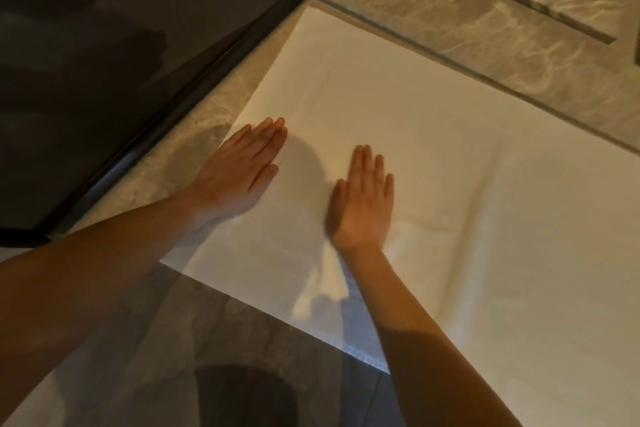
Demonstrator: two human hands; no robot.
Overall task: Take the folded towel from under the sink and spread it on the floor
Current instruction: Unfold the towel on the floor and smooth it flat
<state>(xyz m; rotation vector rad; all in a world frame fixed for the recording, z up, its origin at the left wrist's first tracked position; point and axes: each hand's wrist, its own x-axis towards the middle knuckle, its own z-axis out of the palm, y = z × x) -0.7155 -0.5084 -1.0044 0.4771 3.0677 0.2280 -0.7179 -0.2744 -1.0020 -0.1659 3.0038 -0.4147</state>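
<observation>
We found the towel lying opened on the floor, both hands flat on it with fingers straight, gripping nothing — left hand at its left edge, right hand nearer the middle — its long axis and creases running off to our right.

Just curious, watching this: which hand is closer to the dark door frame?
Left. The left hand lies flat at the towel's edge, beside the dark door frame. The right hand presses the towel farther in, away from it.
</observation>
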